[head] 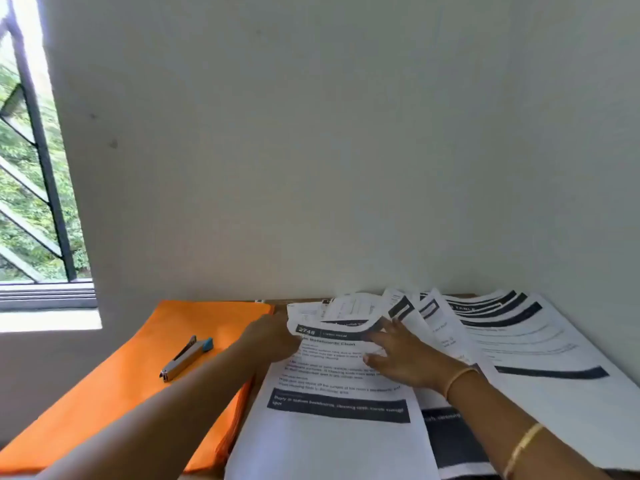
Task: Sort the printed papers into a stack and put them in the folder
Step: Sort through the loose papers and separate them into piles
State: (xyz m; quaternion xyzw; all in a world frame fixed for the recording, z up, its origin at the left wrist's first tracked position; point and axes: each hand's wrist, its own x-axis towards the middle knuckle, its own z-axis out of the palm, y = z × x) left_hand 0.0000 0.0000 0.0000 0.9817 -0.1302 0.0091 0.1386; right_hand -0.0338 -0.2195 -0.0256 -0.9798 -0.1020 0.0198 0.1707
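Several printed papers (pixel 519 348) lie fanned out over the right half of the table, overlapping one another. The nearest sheet (pixel 332 427) has a dark header and a dark band of text. Its far edge curls upward. My left hand (pixel 273 336) is at that sheet's top left corner, with its fingers hidden behind the raised edge. My right hand (pixel 401 355) lies on the sheet's upper right part with fingers spread and straight. An orange folder (pixel 114 403) lies shut on the left of the table, beside the papers.
A silver stapler with a blue end (pixel 187 356) rests on the orange folder. A pale wall rises right behind the table. A barred window (pixel 31 188) is at the left, with a sill below it.
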